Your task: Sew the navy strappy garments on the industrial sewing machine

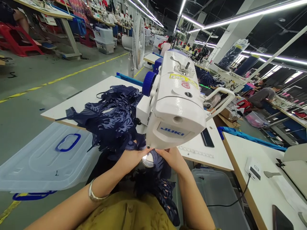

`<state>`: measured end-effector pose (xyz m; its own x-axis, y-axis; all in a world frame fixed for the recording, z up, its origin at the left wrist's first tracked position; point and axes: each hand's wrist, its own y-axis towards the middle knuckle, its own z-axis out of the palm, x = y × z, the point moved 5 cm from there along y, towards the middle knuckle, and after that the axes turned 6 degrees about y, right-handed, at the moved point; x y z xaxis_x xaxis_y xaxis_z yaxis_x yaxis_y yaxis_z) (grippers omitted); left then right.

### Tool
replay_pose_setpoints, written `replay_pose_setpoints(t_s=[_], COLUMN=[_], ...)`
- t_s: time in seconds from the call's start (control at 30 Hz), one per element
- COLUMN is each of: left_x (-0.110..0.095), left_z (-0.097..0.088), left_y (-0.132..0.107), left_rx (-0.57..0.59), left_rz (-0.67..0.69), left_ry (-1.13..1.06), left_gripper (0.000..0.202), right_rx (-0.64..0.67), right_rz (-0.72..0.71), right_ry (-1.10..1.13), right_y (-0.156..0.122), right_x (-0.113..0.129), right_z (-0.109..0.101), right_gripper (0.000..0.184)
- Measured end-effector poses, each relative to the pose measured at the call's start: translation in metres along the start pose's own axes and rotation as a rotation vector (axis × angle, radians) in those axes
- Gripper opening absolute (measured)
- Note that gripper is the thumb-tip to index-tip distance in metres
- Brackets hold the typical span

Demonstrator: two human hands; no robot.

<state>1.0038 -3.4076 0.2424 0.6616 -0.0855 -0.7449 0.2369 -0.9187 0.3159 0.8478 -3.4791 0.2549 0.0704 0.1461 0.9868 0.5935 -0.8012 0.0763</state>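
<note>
A white JUKI sewing machine (177, 105) stands in front of me, its head hiding the needle area. At its lower left, my left hand (135, 155) is closed on navy lace fabric (158, 163), thumb pointing inward. On the other side, my right hand (171, 156) pinches the same fabric with its thumb on top. The machine covers some fingertips of both hands. More of the cloth hangs over my lap, and a large navy lace heap (115, 118) lies on the white table (96, 86) to the left.
A clear plastic lid (48, 159) with a blue handle sits lower left. To the right are a dark phone (207, 137), a printed ruler scale (196, 151) and a plastic bin (216, 188). A second table (259, 153) holds a corded white device (253, 167). A fan (138, 41) stands behind.
</note>
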Motion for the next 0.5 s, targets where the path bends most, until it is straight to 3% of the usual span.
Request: replay_pose_setpoints(t_s=[0.13,0.33,0.5], left_x=[-0.013,-0.006,-0.002], left_z=[-0.01,-0.014,-0.017], left_y=[0.001,0.002,-0.002], left_rx=[0.001,-0.062,-0.088], left_rz=[-0.061,-0.163,-0.253], left_ry=[-0.073,-0.169,-0.166], left_gripper=[0.03,0.029,0.021], right_rx=[0.135,-0.089,-0.121], right_rz=[0.029,0.008,0.009], right_ry=[0.194,0.198,0.133], right_y=[-0.004,-0.013,-0.016], right_x=[-0.006,-0.038,-0.039], right_z=[0.008,-0.003,-0.005], right_gripper=[0.042,0.02,0.009])
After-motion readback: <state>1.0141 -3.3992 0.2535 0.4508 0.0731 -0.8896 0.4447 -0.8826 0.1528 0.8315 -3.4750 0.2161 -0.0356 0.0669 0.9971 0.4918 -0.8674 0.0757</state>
